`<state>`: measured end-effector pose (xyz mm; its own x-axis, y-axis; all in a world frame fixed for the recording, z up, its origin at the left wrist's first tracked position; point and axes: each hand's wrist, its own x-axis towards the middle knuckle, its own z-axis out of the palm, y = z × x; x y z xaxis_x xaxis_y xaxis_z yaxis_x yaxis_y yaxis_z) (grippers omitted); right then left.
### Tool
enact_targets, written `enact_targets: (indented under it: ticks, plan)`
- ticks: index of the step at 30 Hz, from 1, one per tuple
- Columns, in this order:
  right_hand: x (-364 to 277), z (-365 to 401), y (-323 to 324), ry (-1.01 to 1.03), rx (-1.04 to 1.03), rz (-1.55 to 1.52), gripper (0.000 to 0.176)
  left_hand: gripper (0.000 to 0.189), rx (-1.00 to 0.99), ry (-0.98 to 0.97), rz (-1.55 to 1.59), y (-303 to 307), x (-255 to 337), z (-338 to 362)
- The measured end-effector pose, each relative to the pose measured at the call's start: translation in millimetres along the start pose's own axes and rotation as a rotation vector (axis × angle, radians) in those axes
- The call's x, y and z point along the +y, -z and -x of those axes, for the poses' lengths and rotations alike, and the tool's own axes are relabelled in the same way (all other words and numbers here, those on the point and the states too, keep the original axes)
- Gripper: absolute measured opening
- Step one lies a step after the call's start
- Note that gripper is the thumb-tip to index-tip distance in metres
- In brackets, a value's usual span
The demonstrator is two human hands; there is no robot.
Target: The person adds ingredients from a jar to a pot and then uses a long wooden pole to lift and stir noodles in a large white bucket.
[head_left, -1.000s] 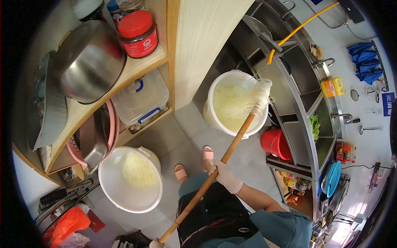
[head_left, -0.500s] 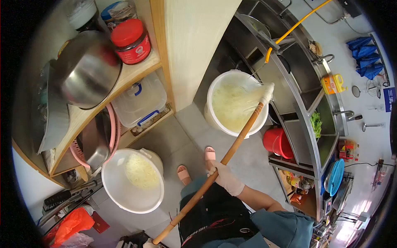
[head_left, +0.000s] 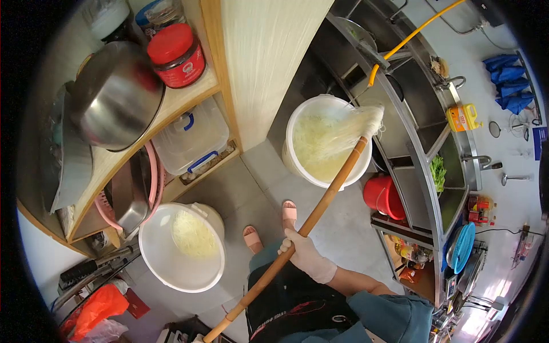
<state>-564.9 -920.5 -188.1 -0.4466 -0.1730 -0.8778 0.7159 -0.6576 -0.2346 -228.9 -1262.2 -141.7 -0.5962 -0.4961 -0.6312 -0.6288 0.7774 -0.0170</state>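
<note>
My right hand [head_left: 309,257], in a pale glove, is closed around the middle of a long wooden pole [head_left: 329,203]. Only a sliver of my gloved left hand [head_left: 198,338] shows, at the pole's lower end by the bottom edge. The pole slants up and right over a white bucket [head_left: 290,153]. Pale noodle-like strands [head_left: 366,121] hang in a clump at the pole's far tip and trail into the bucket, where more strands lie in yellowish, cloudy contents. A second white bucket [head_left: 162,268] on the left holds a pale yellow mass [head_left: 194,235] of strands.
On the right run steel sinks [head_left: 426,197] with a yellow hose [head_left: 423,27] and a red bucket [head_left: 384,196] beside them. A wooden shelf [head_left: 215,80] on the left carries a steel bowl [head_left: 117,94] and a red-lidded jar [head_left: 177,57]. My slippered feet stand between the white buckets.
The clump of strands at the pole's tip has risen and spread wider above the right bucket. My right hand has shifted slightly down and left with the pole.
</note>
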Motion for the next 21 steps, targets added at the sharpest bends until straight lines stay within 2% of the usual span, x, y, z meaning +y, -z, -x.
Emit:
enact_targets:
  ticks: [7, 9, 14, 21]
  plan:
    - [-3.4, 35.1, -28.6, 0.000, -0.016, 0.015, 0.016, 0.010, 0.003, 0.032, 0.046, 25.9, 6.7, 5.2]
    - [-5.3, 40.0, -33.0, 0.054, -0.024, 0.016, 0.023, 0.010, -0.020, 0.044, 0.031, 20.6, 4.5, 2.3]
    - [15.4, -21.2, 8.0, -0.040, -0.017, -0.032, 0.021, 0.017, -0.060, 0.015, -0.106, 12.9, 2.1, 4.1]
    - [16.2, -34.1, 19.0, -0.092, 0.004, -0.032, 0.016, 0.014, -0.077, 0.055, -0.104, 20.4, 6.1, 4.6]
